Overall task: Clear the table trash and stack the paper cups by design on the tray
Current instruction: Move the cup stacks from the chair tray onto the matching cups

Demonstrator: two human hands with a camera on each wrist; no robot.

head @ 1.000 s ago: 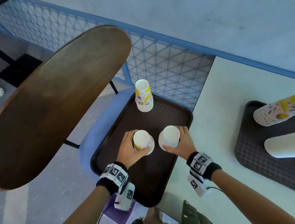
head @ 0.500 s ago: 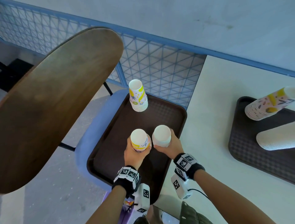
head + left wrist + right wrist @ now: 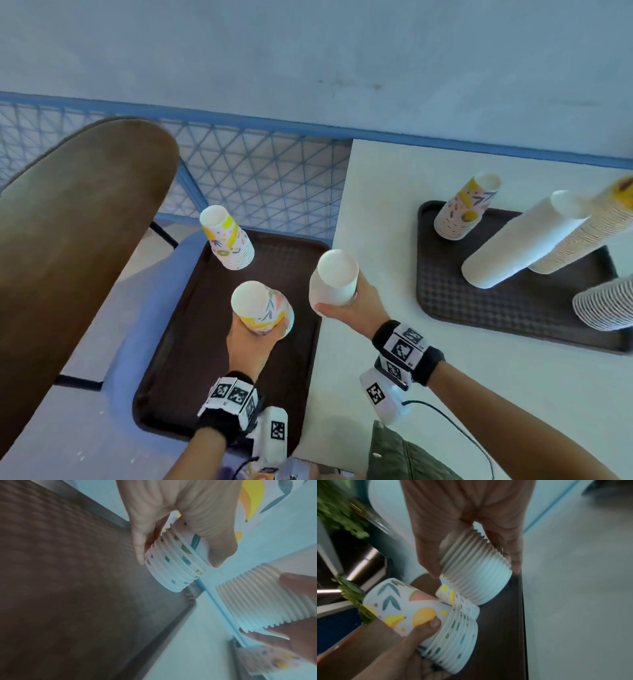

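My left hand [image 3: 255,337] grips a short upside-down stack of fruit-print cups [image 3: 262,305], tilted and held just above the brown tray [image 3: 191,342] on the blue chair. The left wrist view shows fingers and thumb round the print stack's rims [image 3: 176,566]. My right hand [image 3: 352,305] grips a stack of plain white cups [image 3: 334,282], lifted over the tray's right edge by the table. In the right wrist view the white stack [image 3: 476,572] hangs above the print stack [image 3: 436,622]. Another print stack [image 3: 229,243] stands at the tray's far end.
A second dark tray [image 3: 513,308] lies on the white table [image 3: 376,359] at right, carrying a short print stack [image 3: 462,212], a tall white stack [image 3: 520,240] and more tall stacks [image 3: 589,229]. A brown wooden board [image 3: 68,257] looms at left. Blue mesh fence [image 3: 257,171] runs behind.
Both hands have lifted their stacks off the chair tray. The right hand with the white stack has moved right toward the table. The view has swung right, showing more of the table tray.
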